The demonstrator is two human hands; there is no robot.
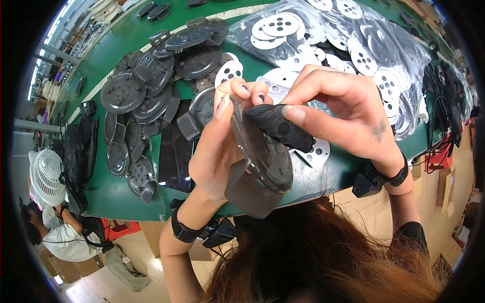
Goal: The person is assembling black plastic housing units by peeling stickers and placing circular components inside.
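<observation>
My left hand (211,151) is closed round a dark, see-through round plastic cover (273,164), tilted above the table's near edge. A squarish tab (250,194) sticks out from the cover's lower side. Between the thumb and fingers of my right hand (343,111) is a thin black pad (283,129), bent and dotted with round holes. The pad sits right against the cover's upper part, and fingertips of my left hand are beside it. Whether the pad is stuck to the cover cannot be made out.
Similar dark covers (124,93) lie heaped at the left on the green table (101,194). A clear plastic bag (404,50) of white discs with holes fills the far right. Near my left hand lies a black phone-like slab (174,159). Black cables (437,101) hang at the right edge.
</observation>
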